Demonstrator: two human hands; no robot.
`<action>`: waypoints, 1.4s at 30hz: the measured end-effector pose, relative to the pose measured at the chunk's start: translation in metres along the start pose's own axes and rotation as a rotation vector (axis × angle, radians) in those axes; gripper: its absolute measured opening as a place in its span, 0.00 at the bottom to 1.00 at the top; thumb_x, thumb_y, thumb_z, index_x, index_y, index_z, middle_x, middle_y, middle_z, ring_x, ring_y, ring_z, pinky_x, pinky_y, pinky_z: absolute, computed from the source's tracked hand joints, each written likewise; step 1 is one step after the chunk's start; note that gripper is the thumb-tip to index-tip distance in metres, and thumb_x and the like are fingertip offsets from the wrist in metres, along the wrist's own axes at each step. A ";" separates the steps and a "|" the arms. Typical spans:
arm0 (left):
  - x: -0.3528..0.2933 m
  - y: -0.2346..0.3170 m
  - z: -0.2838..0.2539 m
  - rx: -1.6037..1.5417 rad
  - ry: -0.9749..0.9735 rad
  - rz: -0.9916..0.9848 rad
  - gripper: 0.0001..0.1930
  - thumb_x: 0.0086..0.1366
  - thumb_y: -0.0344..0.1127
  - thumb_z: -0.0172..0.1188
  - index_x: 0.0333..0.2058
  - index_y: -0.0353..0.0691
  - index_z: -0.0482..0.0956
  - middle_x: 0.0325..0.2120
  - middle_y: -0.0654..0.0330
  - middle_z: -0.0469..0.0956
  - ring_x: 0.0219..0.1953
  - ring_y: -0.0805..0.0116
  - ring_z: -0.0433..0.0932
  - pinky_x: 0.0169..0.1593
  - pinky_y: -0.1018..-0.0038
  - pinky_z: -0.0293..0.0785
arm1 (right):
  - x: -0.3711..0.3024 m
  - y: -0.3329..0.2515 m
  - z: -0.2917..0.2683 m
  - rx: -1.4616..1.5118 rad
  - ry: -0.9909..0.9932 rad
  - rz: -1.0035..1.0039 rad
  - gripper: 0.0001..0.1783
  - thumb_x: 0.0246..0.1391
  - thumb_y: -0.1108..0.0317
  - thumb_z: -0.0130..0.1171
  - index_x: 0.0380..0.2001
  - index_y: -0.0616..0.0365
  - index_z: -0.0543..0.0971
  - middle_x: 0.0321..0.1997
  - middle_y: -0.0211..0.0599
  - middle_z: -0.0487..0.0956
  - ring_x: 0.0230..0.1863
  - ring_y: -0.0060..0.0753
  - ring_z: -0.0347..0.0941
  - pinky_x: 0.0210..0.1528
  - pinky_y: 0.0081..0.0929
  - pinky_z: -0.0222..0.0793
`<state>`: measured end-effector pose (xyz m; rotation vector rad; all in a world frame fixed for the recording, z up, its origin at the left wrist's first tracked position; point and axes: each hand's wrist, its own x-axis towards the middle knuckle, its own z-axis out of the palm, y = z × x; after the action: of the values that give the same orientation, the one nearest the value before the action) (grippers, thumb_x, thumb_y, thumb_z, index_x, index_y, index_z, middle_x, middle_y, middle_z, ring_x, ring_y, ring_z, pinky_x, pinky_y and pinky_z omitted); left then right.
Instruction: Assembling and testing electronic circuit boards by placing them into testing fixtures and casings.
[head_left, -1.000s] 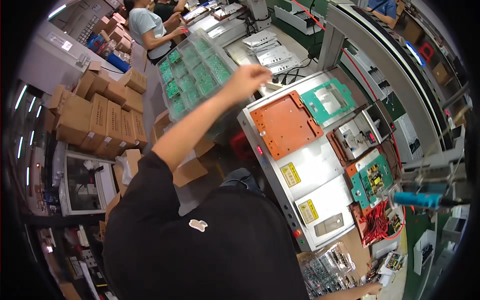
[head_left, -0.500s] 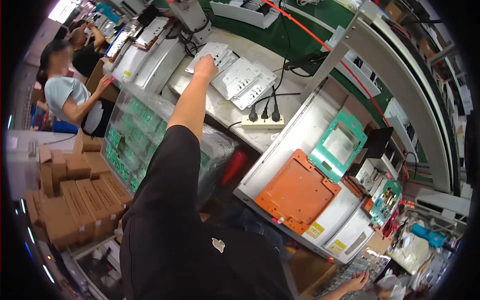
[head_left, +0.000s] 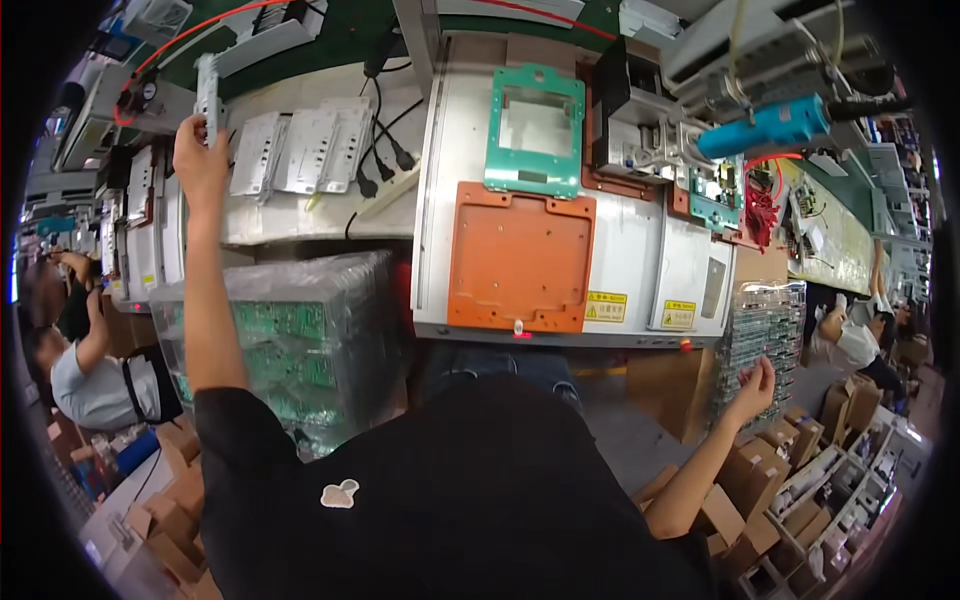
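Note:
My left hand [head_left: 203,160] is raised at the far left, closed on a white plastic panel [head_left: 208,88] seen nearly edge-on. Beside it, on the pale bench, lie several flat white panels [head_left: 325,145] in overlapping stacks. Off to the lower right, my right hand [head_left: 757,388] is in the air near a stack of clear trays of boards [head_left: 765,325]; its fingers are loosely bent and apart, with nothing visible in them. In front of me an orange fixture plate [head_left: 520,262] sits on the white machine, below a green frame plate [head_left: 535,172].
Black plugs sit in a power strip [head_left: 388,192] between bench and machine. A blue electric screwdriver [head_left: 765,128] lies over the machine's right side. Plastic-wrapped green circuit boards [head_left: 300,335] stand below the bench. Other people [head_left: 90,370] work at both sides.
My left hand has lifted a white panel off the stack on the bench. The whole view has swung rightward, bringing the machine to the middle and more of my right arm into sight.

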<state>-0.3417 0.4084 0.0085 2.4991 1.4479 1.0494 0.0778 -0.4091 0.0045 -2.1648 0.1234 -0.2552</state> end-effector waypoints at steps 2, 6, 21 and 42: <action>-0.032 0.098 -0.025 -0.200 -0.076 0.117 0.16 0.54 0.23 0.64 0.43 0.36 0.78 0.34 0.54 0.77 0.34 0.59 0.75 0.41 0.68 0.73 | -0.008 -0.003 0.018 0.002 0.023 0.023 0.10 0.62 0.73 0.59 0.46 0.59 0.83 0.37 0.32 0.83 0.28 0.19 0.74 0.30 0.16 0.71; -0.132 0.218 -0.031 -0.416 -0.500 0.826 0.14 0.55 0.24 0.59 0.41 0.37 0.79 0.38 0.55 0.80 0.39 0.55 0.79 0.40 0.62 0.75 | -0.006 -0.002 0.075 0.179 -0.034 0.058 0.10 0.63 0.73 0.59 0.45 0.61 0.82 0.37 0.33 0.83 0.28 0.19 0.74 0.30 0.16 0.71; -0.157 0.157 0.018 -0.138 -0.985 0.639 0.29 0.64 0.30 0.63 0.64 0.45 0.70 0.71 0.52 0.57 0.73 0.48 0.53 0.71 0.60 0.54 | -0.058 -0.030 0.084 0.159 -0.019 -0.108 0.08 0.65 0.74 0.56 0.43 0.62 0.83 0.35 0.31 0.83 0.29 0.17 0.76 0.33 0.17 0.72; -0.196 0.192 0.063 -0.192 -0.717 0.369 0.19 0.66 0.35 0.61 0.55 0.42 0.78 0.63 0.48 0.69 0.66 0.47 0.65 0.69 0.57 0.59 | 0.144 -0.006 0.166 -0.325 -0.584 -0.922 0.11 0.65 0.74 0.53 0.48 0.65 0.78 0.47 0.46 0.78 0.51 0.44 0.74 0.55 0.35 0.68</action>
<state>-0.2258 0.1645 -0.0694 2.6248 0.6710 0.2213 0.2562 -0.2996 -0.0625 -2.3835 -1.2531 -0.1042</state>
